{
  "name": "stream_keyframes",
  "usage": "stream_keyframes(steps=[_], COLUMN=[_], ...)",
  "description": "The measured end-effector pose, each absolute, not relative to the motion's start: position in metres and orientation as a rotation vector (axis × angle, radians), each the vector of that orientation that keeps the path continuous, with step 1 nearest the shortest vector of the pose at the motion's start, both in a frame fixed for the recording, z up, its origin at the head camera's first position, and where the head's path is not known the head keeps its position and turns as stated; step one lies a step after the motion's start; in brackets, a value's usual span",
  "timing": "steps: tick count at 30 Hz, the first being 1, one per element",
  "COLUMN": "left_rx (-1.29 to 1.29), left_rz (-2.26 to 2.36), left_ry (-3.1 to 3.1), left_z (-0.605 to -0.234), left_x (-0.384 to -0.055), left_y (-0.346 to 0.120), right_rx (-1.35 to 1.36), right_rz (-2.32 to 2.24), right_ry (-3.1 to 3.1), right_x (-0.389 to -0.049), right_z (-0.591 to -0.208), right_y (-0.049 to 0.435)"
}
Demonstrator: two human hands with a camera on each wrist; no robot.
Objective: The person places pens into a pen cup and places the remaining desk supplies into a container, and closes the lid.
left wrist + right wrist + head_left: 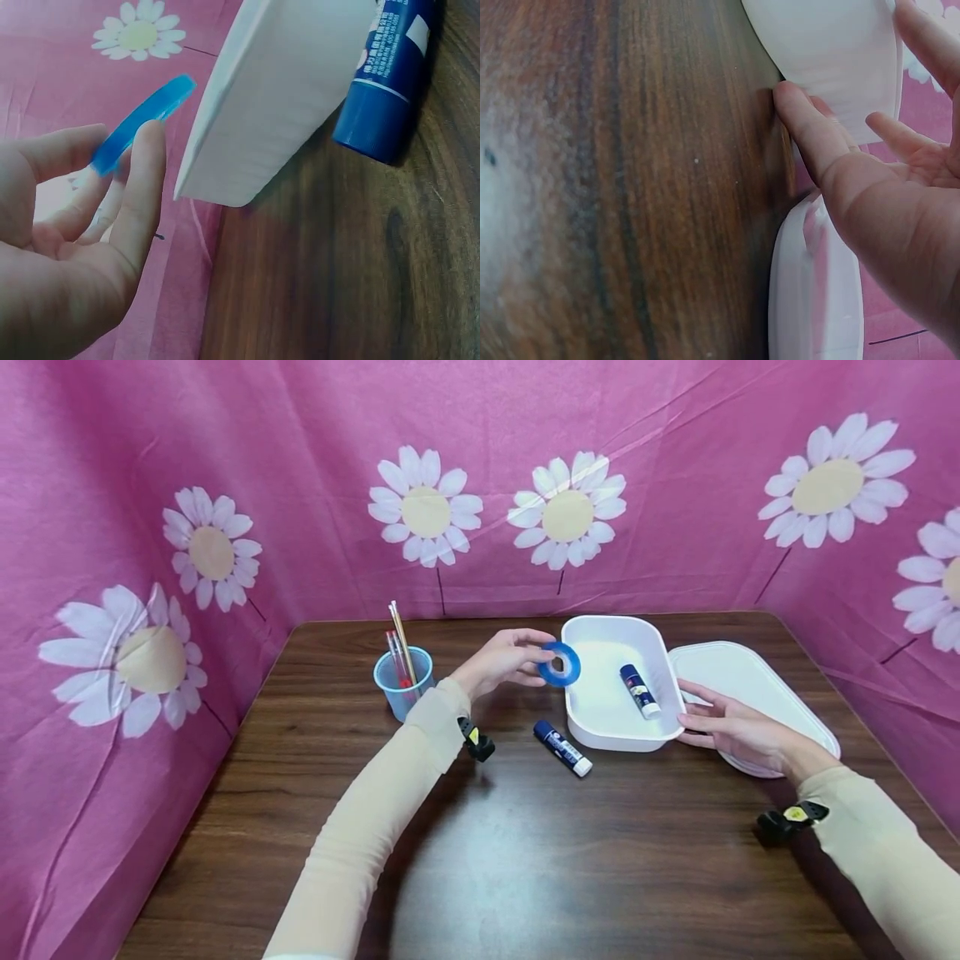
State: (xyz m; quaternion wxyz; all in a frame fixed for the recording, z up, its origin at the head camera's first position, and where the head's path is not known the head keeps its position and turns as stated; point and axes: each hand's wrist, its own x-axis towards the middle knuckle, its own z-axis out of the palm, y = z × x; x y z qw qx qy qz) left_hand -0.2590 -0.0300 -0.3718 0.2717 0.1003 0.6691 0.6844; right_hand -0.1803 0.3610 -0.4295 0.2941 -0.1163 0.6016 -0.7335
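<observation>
My left hand (508,660) pinches a roll of blue tape (572,670) between thumb and fingers, at the left rim of a white plastic box (588,729). In the left wrist view the tape roll (142,124) is seen edge-on, beside the box wall (247,135). Inside the box lies a glue stick (638,691) with a dark blue body and white end. My right hand (731,727) rests its extended fingers against the box's right side. A second glue stick (562,748) lies on the table in front of the box.
A white lid (757,677) lies right of the box, partly under the right hand. A light blue cup (405,702) with brushes (402,643) stands at the left. The brown wooden table (480,860) meets a pink flowered cloth (495,410) behind.
</observation>
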Motion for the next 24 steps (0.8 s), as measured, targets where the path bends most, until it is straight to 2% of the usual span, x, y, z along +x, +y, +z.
stream_keyframes(steps=[10, 18, 24], left_rx=[0.282, 0.351, 0.406], left_rz=[1.761, 1.724, 1.527], left_ry=[1.779, 1.821, 2.074], left_z=[-0.377, -0.367, -0.35], left_x=[-0.256, -0.252, -0.255], left_y=[-0.012, 0.009, 0.027], right_rx=[-0.33, -0.321, -0.286], right_rz=[-1.983, -1.98, -1.973], right_ry=[1.561, 1.578, 1.598], right_x=[-0.181, -0.179, -0.178], right_z=[-0.433, -0.433, -0.433], right_y=[0.363, 0.364, 0.362])
